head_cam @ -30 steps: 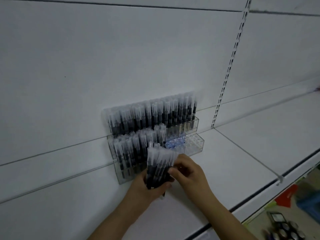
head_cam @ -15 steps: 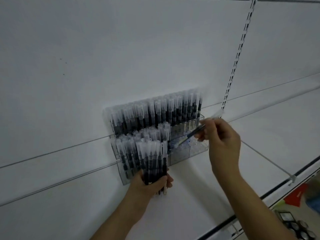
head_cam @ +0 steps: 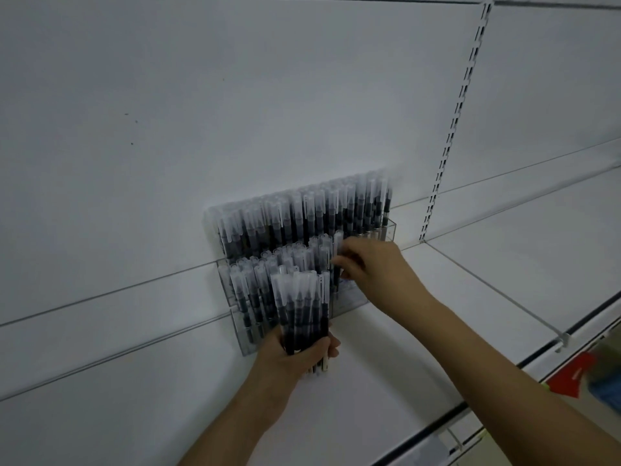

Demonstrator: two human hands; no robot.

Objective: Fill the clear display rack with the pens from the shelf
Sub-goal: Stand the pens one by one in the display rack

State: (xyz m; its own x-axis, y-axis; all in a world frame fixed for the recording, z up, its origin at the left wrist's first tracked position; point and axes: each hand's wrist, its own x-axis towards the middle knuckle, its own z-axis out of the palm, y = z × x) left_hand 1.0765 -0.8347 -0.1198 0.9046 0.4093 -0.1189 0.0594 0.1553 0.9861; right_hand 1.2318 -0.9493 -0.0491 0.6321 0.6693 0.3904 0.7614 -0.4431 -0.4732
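Half a second ago the right hand [head_cam: 373, 264] held one pen slanted over the right end of the rack; now it has come left and stood that pen [head_cam: 337, 260] upright, pinched between thumb and fingertips, at the edge of the filled middle row. Its long axis runs straight up and down, cap on top, in line with the slots below. The clear rack [head_cam: 386, 230] leans against the back panel on the white shelf [head_cam: 504, 270], its right-hand slots hidden behind the hand. Nearer and lower, the left hand [head_cam: 299, 354] grips a bundle of pens [head_cam: 300, 307] upright, just left of the right hand, so the right hand is the closer one to the open slots.
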